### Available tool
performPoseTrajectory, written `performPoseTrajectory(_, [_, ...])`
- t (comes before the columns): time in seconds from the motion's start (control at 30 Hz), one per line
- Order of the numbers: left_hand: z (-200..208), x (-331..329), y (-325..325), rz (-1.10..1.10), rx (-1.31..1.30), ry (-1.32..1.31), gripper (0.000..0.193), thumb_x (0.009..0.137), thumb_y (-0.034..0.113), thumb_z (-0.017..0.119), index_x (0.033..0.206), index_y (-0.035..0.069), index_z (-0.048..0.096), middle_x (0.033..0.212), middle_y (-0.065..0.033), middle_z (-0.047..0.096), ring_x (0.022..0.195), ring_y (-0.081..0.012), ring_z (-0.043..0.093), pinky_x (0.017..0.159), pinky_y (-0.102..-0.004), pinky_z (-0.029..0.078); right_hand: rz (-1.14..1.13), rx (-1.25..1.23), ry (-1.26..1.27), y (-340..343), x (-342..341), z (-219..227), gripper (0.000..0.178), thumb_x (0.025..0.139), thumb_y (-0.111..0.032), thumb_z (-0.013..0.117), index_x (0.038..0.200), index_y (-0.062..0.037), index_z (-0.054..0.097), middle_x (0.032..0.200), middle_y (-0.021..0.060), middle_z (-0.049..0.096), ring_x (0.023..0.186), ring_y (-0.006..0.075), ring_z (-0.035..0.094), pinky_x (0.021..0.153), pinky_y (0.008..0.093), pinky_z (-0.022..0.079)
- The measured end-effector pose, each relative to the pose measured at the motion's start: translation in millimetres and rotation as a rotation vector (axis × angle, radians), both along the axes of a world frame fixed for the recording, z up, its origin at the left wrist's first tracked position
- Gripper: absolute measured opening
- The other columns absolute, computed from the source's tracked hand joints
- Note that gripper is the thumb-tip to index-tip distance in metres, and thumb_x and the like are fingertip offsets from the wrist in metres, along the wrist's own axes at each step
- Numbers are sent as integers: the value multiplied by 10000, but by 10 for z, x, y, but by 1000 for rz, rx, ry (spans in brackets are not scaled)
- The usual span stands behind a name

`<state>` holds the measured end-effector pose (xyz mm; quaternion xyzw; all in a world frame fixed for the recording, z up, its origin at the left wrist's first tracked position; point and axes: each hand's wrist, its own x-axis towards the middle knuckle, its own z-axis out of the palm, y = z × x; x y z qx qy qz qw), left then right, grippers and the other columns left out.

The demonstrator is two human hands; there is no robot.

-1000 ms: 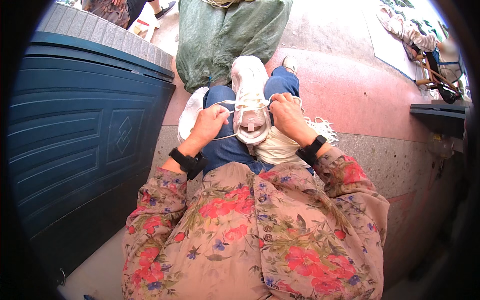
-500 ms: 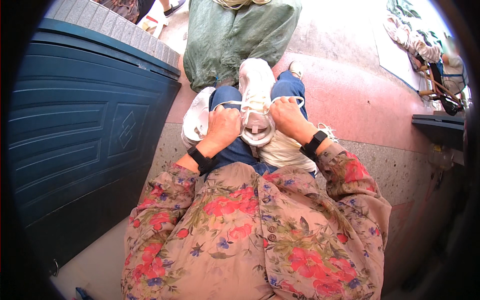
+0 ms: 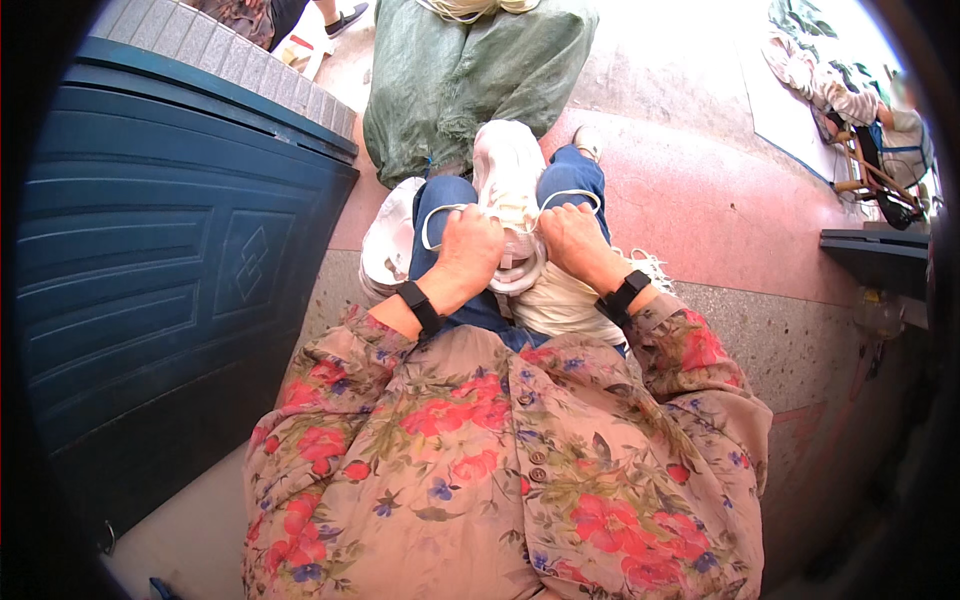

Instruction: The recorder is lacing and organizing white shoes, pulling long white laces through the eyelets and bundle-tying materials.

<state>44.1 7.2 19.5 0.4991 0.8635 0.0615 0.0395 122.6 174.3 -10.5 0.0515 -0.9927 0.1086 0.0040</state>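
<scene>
A white sneaker (image 3: pixel 507 165) rests between my knees, its toe pointing away from me and its heel opening toward me. My left hand (image 3: pixel 470 248) is closed on one end of the shoelace (image 3: pixel 426 226), which loops out over my left knee. On the other side, my right hand (image 3: pixel 578 240) pinches the opposite lace end, with a loop above its knuckles. Both fists sit close beside the shoe's upper eyelets and partly hide its sides. Another white shoe (image 3: pixel 386 245) lies left of my left leg. Below my right hand is a bundle of cream laces (image 3: pixel 555 305).
A large green woven sack (image 3: pixel 470 85) stands just ahead, with pale laces (image 3: pixel 475 8) on top. A dark blue panelled door (image 3: pixel 180 250) runs along my left. At far right are a dark ledge (image 3: pixel 873 262) and a chair-like frame (image 3: pixel 865 165). Another person's foot (image 3: pixel 347 20) shows at top left.
My left hand has moved right, closer to the shoe and my right hand. The left lace loop now hangs wider over my knee. My right hand has shifted only slightly.
</scene>
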Motion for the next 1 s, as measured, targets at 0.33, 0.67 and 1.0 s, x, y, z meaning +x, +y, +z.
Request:
performPoseTrajectory(0.33, [13,106,-97,70,51,69,107,675,99,563,752,30,535,682,-90,559,766,-242,504,611,-332,429,-74,-312,140,16,48,-11,77,734,-101,535,796,-67,565,704,112,527,739,285,510,644,400,390])
performPoseTrajectory(0.67, [28,76,-92,-95,48,205,90,634,122,552,693,55,536,638,-57,530,726,-214,497,606,-330,372,-72,-129,71,-188,6,102,105,698,-85,572,785,-68,516,700,95,542,719,250,514,635,355,400])
performPoseTrajectory(1.0, [47,4,-127,-285,-107,254,77,627,161,545,635,85,554,658,-39,544,757,-186,487,652,-327,338,10,24,48,-231,-7,155,74,672,-67,541,745,-73,536,707,89,578,737,232,549,620,330,422])
